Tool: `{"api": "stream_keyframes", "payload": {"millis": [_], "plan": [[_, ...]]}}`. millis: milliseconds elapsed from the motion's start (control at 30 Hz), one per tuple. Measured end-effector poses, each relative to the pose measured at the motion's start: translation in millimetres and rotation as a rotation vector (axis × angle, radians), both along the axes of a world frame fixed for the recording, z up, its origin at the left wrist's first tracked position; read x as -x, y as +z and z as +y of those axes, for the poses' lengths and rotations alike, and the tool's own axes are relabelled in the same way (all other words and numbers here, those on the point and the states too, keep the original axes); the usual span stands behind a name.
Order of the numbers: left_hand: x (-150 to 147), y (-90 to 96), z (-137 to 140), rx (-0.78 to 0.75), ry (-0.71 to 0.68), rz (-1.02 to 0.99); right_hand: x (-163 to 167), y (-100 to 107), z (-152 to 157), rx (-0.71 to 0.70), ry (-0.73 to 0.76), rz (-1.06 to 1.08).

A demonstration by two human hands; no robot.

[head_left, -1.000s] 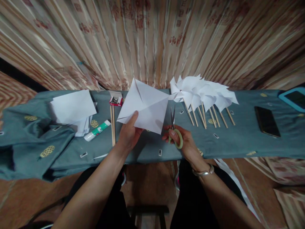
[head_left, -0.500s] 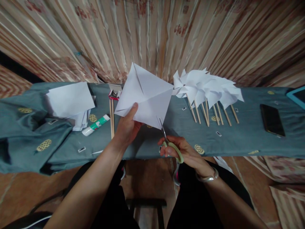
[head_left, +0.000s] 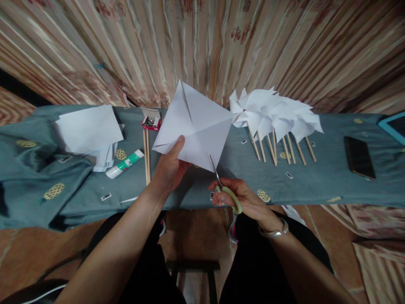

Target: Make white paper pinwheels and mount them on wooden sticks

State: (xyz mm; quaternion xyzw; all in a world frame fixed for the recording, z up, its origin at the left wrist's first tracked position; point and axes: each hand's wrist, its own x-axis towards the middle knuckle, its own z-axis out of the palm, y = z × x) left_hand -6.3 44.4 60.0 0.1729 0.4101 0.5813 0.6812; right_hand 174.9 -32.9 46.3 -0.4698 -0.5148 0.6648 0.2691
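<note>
My left hand (head_left: 169, 166) holds up a creased white paper square (head_left: 198, 124) above the table, thumb on its lower left part. My right hand (head_left: 242, 198) grips scissors (head_left: 223, 185) with pale green handles. Their blades touch the paper's lower corner, and the tip lies over the sheet along a diagonal crease.
A teal cloth (head_left: 316, 185) covers the table. Finished white paper pinwheels (head_left: 275, 116) on wooden sticks lie to the right, then a black phone (head_left: 359, 157) and a blue tablet edge (head_left: 394, 126). To the left are wooden sticks (head_left: 147, 156), a pin box (head_left: 151, 122), a glue stick (head_left: 124, 164) and stacked paper (head_left: 88, 128).
My right hand picked the scissors up off the table and brought them left to the paper's lower corner, where the blades have gone slightly into the sheet. My left hand raised the paper.
</note>
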Motion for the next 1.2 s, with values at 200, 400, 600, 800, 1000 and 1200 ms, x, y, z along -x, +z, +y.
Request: {"api": "stream_keyframes", "payload": {"millis": [200, 400, 600, 800, 1000, 1200], "plan": [[1.5, -1.1, 1.8, 0.017, 0.014, 0.005, 0.3, -7.1, -0.3, 0.026, -0.034, 0.065], [3.2, -0.6, 1.3, 0.023, 0.018, 0.0, 0.9, -13.9, -1.4, 0.07, -0.096, 0.129], [5.6, -1.6, 1.4, 0.004, 0.021, -0.005, 3.4, -11.2, 0.5, 0.141, -0.132, 0.175], [6.7, -0.8, 1.5, 0.01, 0.017, -0.007, 6.0, -11.8, 1.0, 0.175, -0.168, 0.201], [7.1, -2.1, 1.7, 0.009, 0.023, -0.018, 7.2, -11.9, 1.1, 0.131, -0.172, 0.214], [7.6, -2.7, 1.7, 0.017, 0.022, -0.011, 6.4, -11.7, 1.2, 0.099, -0.158, 0.196]]}}
